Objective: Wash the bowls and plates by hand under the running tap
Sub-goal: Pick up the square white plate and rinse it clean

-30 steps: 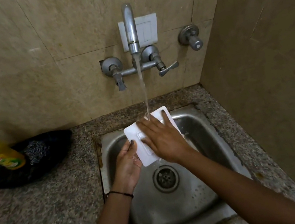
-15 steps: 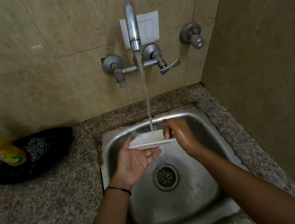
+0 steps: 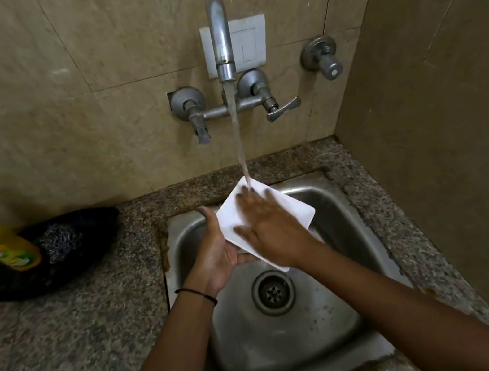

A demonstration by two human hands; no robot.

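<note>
A white rectangular plate (image 3: 291,214) is held tilted over the steel sink (image 3: 331,202), its flat face turned up toward me. Water from the wall tap (image 3: 220,39) runs in a steady stream (image 3: 238,140) onto the plate's far corner. My left hand (image 3: 215,249) holds the plate from underneath at its left edge, thumb up along the rim. My right hand (image 3: 272,229) lies flat on the plate's face with fingers spread, fingertips near the stream.
A yellow dish-soap bottle (image 3: 7,246) lies on a black bag (image 3: 87,265) with a steel scrubber (image 3: 58,239) on the granite counter (image 3: 53,350) at left. The drain (image 3: 273,291) sits mid-sink. Tiled walls close in behind and at right.
The plate went from face-up to edge-on half a second ago, and is now tilted face-up again. My right hand moved from its right edge back onto its face.
</note>
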